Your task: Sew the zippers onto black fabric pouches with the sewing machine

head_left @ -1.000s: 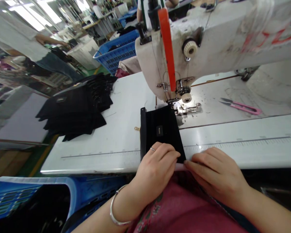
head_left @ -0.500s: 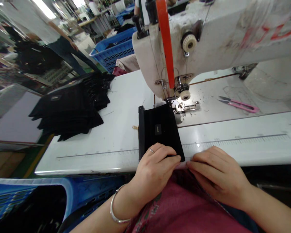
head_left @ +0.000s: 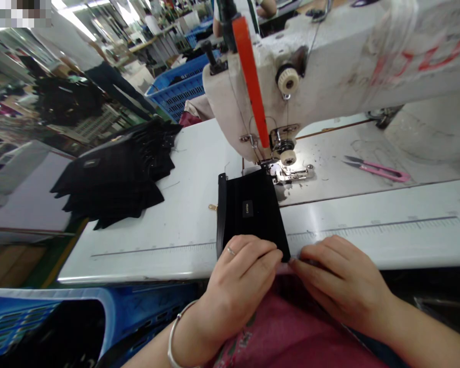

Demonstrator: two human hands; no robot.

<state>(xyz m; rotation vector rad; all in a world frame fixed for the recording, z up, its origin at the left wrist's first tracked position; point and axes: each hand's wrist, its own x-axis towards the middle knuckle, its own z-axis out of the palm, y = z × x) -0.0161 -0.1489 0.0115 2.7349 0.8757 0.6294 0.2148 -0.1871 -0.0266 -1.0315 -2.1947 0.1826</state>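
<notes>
A flat black zip pouch (head_left: pixel 255 220) with a small label and a gold zipper pull (head_left: pixel 213 207) lies on the sewing machine's table. Its far edge reaches the presser foot and needle area (head_left: pixel 270 167). My left hand (head_left: pixel 245 276) is closed over the pouch's near end, fingers bent and pressing on the fabric. At the pouch's near right corner, the fingertips of my right hand (head_left: pixel 337 281) are pinched together. What sits between those fingers is hidden.
The white sewing machine (head_left: pixel 322 76) stands over the table. Pink-handled thread snips (head_left: pixel 383 169) lie right of the needle. Black pouches are stacked (head_left: pixel 111 174) on the left. One blue crate (head_left: pixel 107 306) sits below the table edge, another (head_left: pixel 180 92) behind. A person (head_left: pixel 111 76) stands far left.
My right fingertips have come left, closer to the pouch's near corner. My left hand stays on the pouch. The view has shifted slightly.
</notes>
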